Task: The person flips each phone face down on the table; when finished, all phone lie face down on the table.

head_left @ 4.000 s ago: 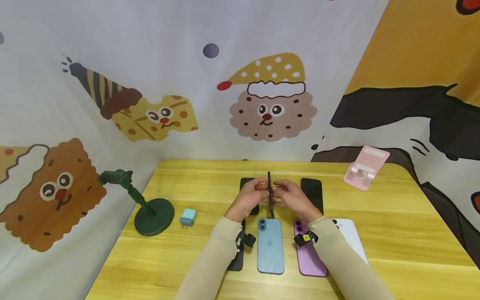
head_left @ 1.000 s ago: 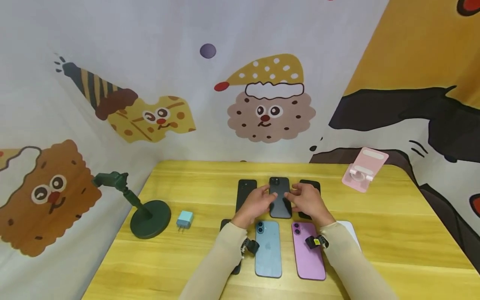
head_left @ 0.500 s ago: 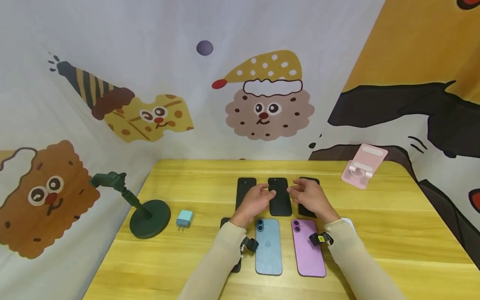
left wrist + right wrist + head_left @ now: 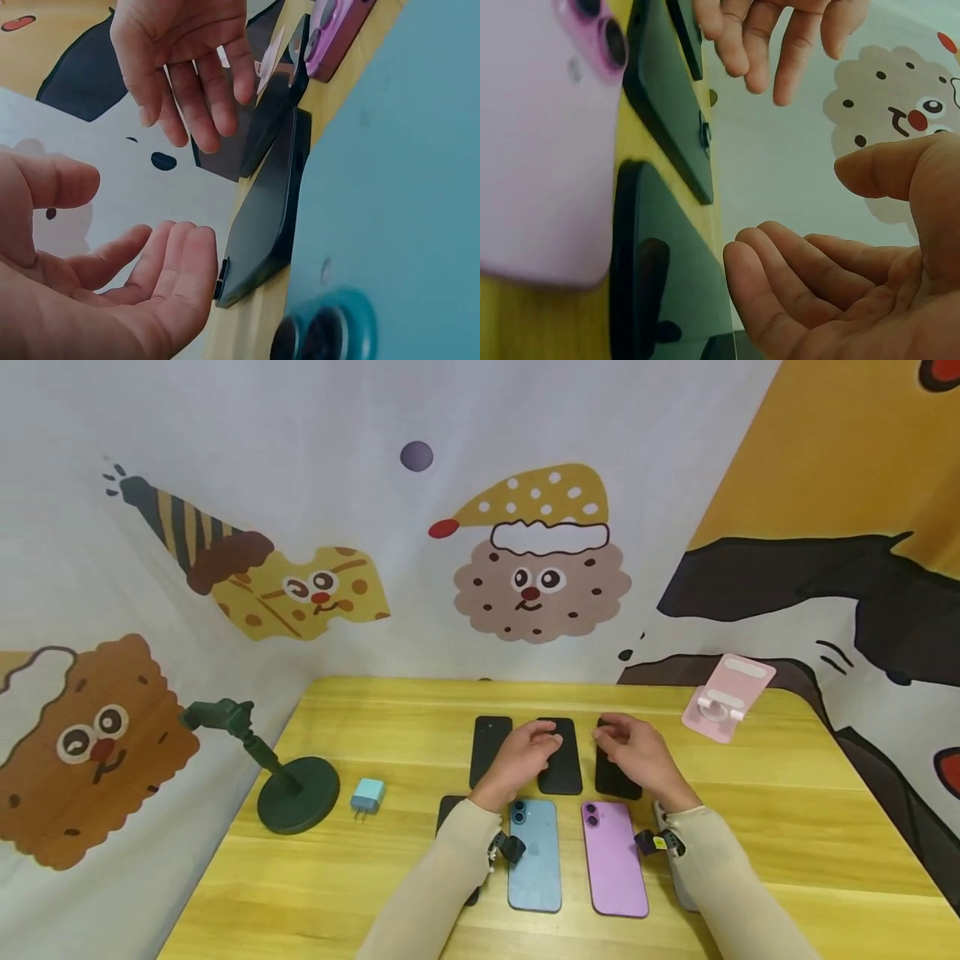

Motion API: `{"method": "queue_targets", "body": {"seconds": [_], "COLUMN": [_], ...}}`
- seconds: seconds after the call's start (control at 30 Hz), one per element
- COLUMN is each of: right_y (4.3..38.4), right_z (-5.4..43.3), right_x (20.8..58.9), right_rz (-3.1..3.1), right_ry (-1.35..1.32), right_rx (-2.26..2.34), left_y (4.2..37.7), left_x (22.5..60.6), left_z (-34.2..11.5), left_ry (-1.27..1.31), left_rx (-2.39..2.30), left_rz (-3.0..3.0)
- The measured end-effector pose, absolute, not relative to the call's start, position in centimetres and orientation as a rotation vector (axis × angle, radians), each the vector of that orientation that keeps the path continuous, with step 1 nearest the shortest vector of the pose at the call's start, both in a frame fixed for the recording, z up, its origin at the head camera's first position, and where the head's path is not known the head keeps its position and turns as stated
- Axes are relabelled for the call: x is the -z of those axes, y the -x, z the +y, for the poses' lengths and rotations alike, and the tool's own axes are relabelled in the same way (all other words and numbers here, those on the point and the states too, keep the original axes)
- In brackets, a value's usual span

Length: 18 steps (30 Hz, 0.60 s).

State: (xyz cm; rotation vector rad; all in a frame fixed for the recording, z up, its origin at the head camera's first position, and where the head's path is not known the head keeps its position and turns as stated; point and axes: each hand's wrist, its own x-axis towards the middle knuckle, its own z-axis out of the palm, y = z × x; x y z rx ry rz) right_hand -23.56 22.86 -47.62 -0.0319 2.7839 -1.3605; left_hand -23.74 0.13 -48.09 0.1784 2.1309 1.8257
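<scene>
A black phone (image 4: 564, 768) lies flat, camera side up, in the middle of the back row. Above its left part hovers my left hand (image 4: 517, 762), fingers loosely bent with nothing in them. My right hand (image 4: 641, 758) hangs over the back-right phone (image 4: 617, 781), whose glossy dark face shows in the right wrist view. Both wrist views show the palms apart and bare. Another black phone (image 4: 487, 743) lies at back left, partly behind my left hand. In front are a blue phone (image 4: 536, 877) and a purple phone (image 4: 617, 868), camera sides up.
My sleeves partly cover a black phone (image 4: 448, 810) at front left and a pale phone (image 4: 682, 893) at front right. A green stand (image 4: 300, 793) and a blue charger plug (image 4: 368, 795) are on the left, a pink phone stand (image 4: 727, 697) at back right.
Four seconds ago both hands held a dark phone upright; it now lies flat in the back row. In the last second the hands have left it, the right one shifting rightward.
</scene>
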Motion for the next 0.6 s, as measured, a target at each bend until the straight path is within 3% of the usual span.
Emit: {"method": "queue_targets", "body": {"seconds": [0.6], "right_y": [21.6], "right_z": [26.9], "right_x": [47.9], "right_rz": [2.818], "right_ry": [-0.028], "right_rx": [1.243], "left_y": [23.2], "left_x": [48.6], "left_z": [4.5], "left_ry": [-0.245], "left_rx": [-1.803], "left_rz": [2.053]}}
